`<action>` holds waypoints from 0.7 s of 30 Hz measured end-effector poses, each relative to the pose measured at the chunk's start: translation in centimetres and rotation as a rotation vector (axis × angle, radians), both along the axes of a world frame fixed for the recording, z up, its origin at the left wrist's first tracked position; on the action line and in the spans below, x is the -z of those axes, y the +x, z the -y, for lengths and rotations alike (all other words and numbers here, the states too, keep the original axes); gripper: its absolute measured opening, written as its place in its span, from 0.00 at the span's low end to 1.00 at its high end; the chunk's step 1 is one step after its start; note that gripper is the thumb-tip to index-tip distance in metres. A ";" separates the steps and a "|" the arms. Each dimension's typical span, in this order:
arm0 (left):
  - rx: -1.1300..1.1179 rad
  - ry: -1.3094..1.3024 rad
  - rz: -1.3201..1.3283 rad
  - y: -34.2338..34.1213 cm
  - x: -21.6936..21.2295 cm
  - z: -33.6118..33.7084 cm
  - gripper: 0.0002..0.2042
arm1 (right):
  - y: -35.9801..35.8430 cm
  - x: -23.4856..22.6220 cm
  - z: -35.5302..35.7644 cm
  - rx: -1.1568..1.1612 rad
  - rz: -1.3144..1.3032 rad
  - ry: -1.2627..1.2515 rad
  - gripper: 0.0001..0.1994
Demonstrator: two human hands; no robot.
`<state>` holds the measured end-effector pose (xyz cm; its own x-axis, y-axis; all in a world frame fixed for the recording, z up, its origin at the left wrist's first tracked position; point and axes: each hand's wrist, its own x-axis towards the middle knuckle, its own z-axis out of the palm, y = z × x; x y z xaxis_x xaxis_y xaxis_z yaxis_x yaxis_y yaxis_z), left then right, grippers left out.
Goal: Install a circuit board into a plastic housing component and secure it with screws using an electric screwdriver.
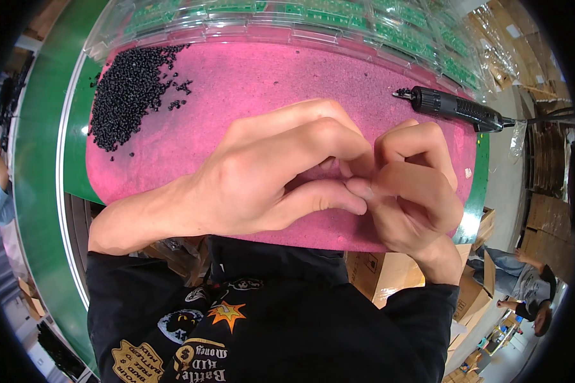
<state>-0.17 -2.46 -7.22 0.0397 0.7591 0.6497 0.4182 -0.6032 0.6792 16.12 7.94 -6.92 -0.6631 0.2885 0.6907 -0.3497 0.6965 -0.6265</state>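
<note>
Whatever the pinched fingers (358, 185) hold, hidden.

Mat (249, 83): lies on the bench (41, 166).
Pellets (124, 96): heaped on the mat's far left corner.
Driver (457, 108): lies on the mat's far right, tip pointing left.
Trays (338, 16): behind the mat, along its far edge.
2 hands, left hand (268, 172) and right hand (409, 188): fingertips touching over the mat's near centre.
Boxes (383, 271): below the bench, right.

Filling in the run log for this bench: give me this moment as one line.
left hand: fingertips meeting right hand over pink foam mat, held item hidden | black pellets: mat's far-left corner | electric screwdriver: lying far right
</note>
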 end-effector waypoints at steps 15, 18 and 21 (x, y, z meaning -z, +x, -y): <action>-0.010 0.030 0.011 0.2 0.5 -0.2 0.18 | -0.5 1.0 0.0 -0.048 -0.037 0.003 0.13; -0.006 0.054 0.002 0.2 0.4 -0.2 0.18 | -0.3 0.6 -0.1 -0.020 -0.045 -0.009 0.15; 0.001 0.057 0.012 0.1 0.4 -0.2 0.18 | -0.4 0.4 -0.3 -0.012 -0.027 0.013 0.16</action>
